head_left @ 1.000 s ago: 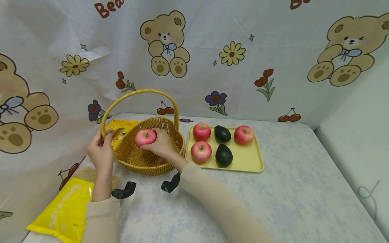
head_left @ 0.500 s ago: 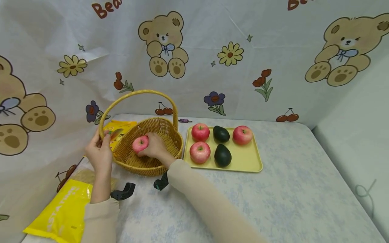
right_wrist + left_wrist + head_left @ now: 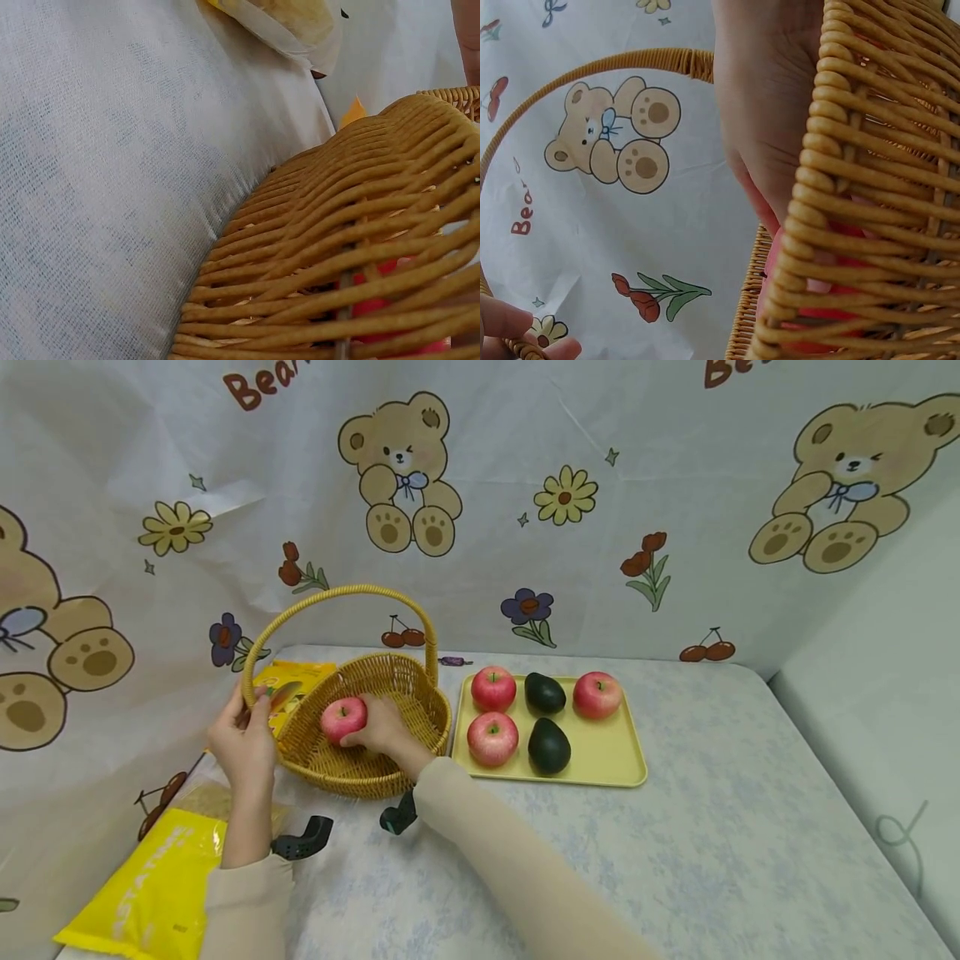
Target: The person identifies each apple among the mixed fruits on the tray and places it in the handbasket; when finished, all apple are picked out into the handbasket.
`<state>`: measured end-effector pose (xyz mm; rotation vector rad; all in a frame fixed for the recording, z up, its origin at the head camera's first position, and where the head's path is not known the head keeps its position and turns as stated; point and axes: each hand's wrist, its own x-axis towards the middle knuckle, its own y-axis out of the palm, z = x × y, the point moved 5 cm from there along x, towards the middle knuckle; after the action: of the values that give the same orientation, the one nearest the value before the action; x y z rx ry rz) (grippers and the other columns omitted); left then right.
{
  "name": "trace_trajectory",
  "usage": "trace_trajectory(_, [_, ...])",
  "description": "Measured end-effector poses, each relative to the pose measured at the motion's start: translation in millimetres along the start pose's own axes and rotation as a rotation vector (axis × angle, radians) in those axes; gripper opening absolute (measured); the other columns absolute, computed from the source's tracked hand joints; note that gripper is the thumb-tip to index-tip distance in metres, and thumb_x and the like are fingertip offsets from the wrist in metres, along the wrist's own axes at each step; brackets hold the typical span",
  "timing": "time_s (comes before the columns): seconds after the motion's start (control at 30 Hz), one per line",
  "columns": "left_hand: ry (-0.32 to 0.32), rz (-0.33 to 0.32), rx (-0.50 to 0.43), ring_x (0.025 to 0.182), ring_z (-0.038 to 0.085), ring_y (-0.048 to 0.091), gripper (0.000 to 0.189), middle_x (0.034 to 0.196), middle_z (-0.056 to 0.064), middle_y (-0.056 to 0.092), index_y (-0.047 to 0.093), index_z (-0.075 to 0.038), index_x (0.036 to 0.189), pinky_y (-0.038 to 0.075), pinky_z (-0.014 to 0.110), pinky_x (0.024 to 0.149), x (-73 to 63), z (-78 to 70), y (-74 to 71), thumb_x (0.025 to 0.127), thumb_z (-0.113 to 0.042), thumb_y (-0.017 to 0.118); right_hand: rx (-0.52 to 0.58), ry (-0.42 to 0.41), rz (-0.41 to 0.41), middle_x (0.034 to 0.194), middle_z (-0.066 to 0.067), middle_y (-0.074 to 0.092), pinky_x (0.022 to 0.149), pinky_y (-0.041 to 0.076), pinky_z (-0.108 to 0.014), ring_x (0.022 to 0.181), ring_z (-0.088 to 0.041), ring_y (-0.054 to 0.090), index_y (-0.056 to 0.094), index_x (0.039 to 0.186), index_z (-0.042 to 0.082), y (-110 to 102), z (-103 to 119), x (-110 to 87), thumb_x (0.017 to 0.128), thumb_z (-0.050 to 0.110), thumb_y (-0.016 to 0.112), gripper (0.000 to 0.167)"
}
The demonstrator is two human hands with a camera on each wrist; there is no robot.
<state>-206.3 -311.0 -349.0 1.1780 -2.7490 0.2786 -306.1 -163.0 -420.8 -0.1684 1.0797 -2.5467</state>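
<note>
On my feed the right hand [image 3: 386,727] is lower inside the wicker basket [image 3: 360,786] than a second ago, and the apple [image 3: 343,718] in its grasp has gone down with it, now towards the basket's nine o'clock. I judge that the apple is on or nearly on the basket floor, but I can't tell whether it bears its own weight; the right hand's fingers and thumb are bent about it, so it isn't released. Both wrist views give me only its red through the weave. The left hand [image 3: 243,739] matches its earlier pose, fingers bent round the foot of the handle [image 3: 360,589] at nine o'clock, which I take as steadying. The yellow tray [image 3: 611,756], at the basket's three o'clock, shows no change: three apples [image 3: 492,738] at ten, nine and two, two avocados [image 3: 549,747] at twelve and six.

All this stands on a table [image 3: 735,835] with a pale, blue-mottled covering. From the basket I have a yellow packet [image 3: 300,681] at ten o'clock and a yellow bag [image 3: 168,881] at eight. A white sheet [image 3: 480,468] printed with bears and flowers closes off the twelve o'clock side; a pale cord [image 3: 903,837] hangs far off, between three and four
</note>
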Motion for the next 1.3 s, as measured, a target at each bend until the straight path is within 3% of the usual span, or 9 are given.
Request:
trace_trajectory(0.2, [0.016,0.000,0.016,0.115,0.009,0.059,0.036,0.136,0.007,0.060,0.061,-0.018,0.134,0.047,0.014,0.091,-0.4,-0.5,-0.4,0.099,-0.020,0.059,0.025,0.002,0.018,0.138,-0.006,0.055,0.105,0.044,-0.031,0.129,-0.021,0.047,0.046,0.144,0.010,0.5,0.6,0.0,0.080,0.026,0.082,0.075])
trace_trajectory(0.43, [-0.009,0.006,-0.012,0.114,0.008,0.059,0.037,0.136,0.007,0.061,0.061,-0.018,0.135,0.047,0.012,0.089,-0.6,1.0,-0.9,0.098,-0.019,0.059,-0.049,-0.054,0.085,0.137,-0.006,0.059,0.107,0.041,-0.028,0.129,-0.020,0.051,0.050,0.142,0.008,3.0,5.2,-2.7,0.087,0.026,0.076,0.063])
trace_trajectory(0.67, [-0.028,0.005,-0.009,0.110,0.006,0.058,0.037,0.136,0.007,0.061,0.060,-0.019,0.135,0.045,0.009,0.083,-0.3,1.6,-0.3,0.098,-0.021,0.059,0.087,-0.085,0.070,0.146,-0.008,0.050,0.109,0.041,-0.032,0.135,-0.023,0.046,0.042,0.147,0.006,-5.3,3.9,-6.8,0.086,0.023,0.076,0.072])
trace_trajectory(0.83, [0.002,-0.002,-0.005,0.106,0.004,0.058,0.038,0.132,0.008,0.063,0.060,-0.019,0.136,0.044,0.009,0.080,0.4,1.3,-0.3,0.098,-0.021,0.059,0.170,-0.173,0.046,0.150,-0.009,0.045,0.103,0.047,-0.033,0.131,-0.026,0.050,0.039,0.149,0.008,-28.7,10.8,-18.2,0.087,0.026,0.075,0.074])
trace_trajectory(1.03, [0.027,-0.002,0.004,0.108,0.003,0.059,0.038,0.128,0.008,0.065,0.058,-0.019,0.137,0.043,0.009,0.079,-0.2,2.1,-1.8,0.099,-0.020,0.059,0.224,-0.256,-0.015,0.149,-0.002,0.046,0.097,0.050,-0.030,0.126,-0.022,0.054,0.041,0.149,0.018,-64.5,13.1,-52.1,0.086,0.035,0.076,0.074])
trace_trajectory(1.2, [0.027,-0.003,-0.003,0.109,0.004,0.059,0.037,0.126,0.004,0.066,0.060,-0.020,0.136,0.043,0.011,0.079,1.4,2.1,-0.8,0.098,-0.022,0.059,0.271,-0.370,-0.079,0.143,-0.001,0.050,0.099,0.050,-0.032,0.124,-0.021,0.055,0.041,0.149,0.020,-93.2,-0.2,-82.9,0.084,0.034,0.077,0.075])
trace_trajectory(1.3, [0.011,0.000,-0.008,0.110,0.005,0.059,0.038,0.129,0.004,0.065,0.060,-0.020,0.135,0.044,0.010,0.080,2.4,3.3,0.7,0.098,-0.022,0.060,0.275,-0.412,-0.109,0.140,-0.004,0.052,0.102,0.048,-0.039,0.126,-0.023,0.052,0.041,0.149,0.016,-111.6,-17.3,-99.0,0.082,0.031,0.080,0.078])
